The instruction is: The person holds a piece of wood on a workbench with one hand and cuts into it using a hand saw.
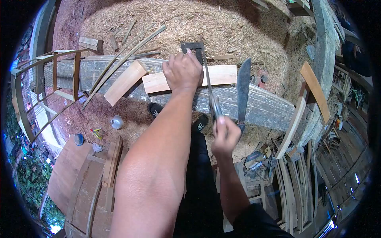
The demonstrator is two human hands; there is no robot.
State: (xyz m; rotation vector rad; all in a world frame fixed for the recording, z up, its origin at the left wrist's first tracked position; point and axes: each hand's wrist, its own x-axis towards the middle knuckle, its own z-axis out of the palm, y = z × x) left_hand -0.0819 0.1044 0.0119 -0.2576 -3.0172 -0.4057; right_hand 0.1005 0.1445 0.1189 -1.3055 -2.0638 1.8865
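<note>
My left hand [183,71] is closed over a pale wooden board [224,75], pressing it down across the long grey beam [270,105]. Just past those knuckles is a dark angular piece [191,45]; I cannot tell what it is. In my right hand [226,137] is the handle of a handsaw [210,87], slightly blurred. Its narrow blade crosses the board just right of my left hand. Farther right, a machete [243,89] lies over the beam, its handle end near my right hand.
Another pale board [126,82] and thin strips [131,59] lie on the beam's left part. A wooden frame [47,85] stands at far left. Wood shavings [158,20] cover the ground beyond. A curved plank [315,91] leans at right. My shoes [199,122] are below the beam.
</note>
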